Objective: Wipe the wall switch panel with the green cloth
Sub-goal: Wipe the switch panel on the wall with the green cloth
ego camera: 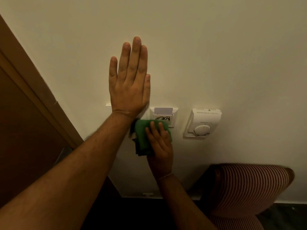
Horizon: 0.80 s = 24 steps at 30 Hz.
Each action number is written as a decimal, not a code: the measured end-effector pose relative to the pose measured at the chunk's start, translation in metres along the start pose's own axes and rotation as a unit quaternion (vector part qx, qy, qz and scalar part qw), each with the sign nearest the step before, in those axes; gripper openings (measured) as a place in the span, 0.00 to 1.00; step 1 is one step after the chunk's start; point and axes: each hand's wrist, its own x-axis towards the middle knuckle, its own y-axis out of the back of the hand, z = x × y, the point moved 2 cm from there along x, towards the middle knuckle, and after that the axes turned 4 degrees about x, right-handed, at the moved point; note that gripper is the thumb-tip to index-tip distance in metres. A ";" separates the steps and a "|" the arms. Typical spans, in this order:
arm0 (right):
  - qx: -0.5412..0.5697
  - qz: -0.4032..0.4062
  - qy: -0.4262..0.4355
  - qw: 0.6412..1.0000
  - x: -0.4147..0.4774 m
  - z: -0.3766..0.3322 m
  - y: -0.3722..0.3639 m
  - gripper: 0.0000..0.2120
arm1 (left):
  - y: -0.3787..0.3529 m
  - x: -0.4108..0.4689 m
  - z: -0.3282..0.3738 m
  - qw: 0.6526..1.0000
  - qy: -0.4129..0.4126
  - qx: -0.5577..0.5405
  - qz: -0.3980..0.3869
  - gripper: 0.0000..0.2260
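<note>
My left hand (129, 80) lies flat on the cream wall with its fingers straight and together, pointing up; its wrist covers most of the white wall switch panel (108, 105), of which only the top left corner and a strip by the right edge show. My right hand (160, 145) presses the folded green cloth (142, 135) against the wall just below that panel. The cloth also overlaps the lower left corner of a white key-card holder (163, 116) with a card in its slot.
A white thermostat with a round dial (201, 124) is mounted to the right. A brown wooden door frame (33, 90) runs diagonally on the left. A red-and-white striped chair back (245, 188) stands below right, close to the wall.
</note>
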 end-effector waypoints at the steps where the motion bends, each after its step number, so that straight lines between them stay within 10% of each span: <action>1: -0.002 -0.014 0.019 1.000 0.001 0.000 0.000 0.24 | 0.001 0.000 0.000 1.000 -0.001 -0.002 0.000 0.29; 24: 0.002 0.087 -0.041 0.995 0.012 0.017 0.032 0.24 | 0.005 0.001 0.002 1.000 0.018 0.021 0.005 0.32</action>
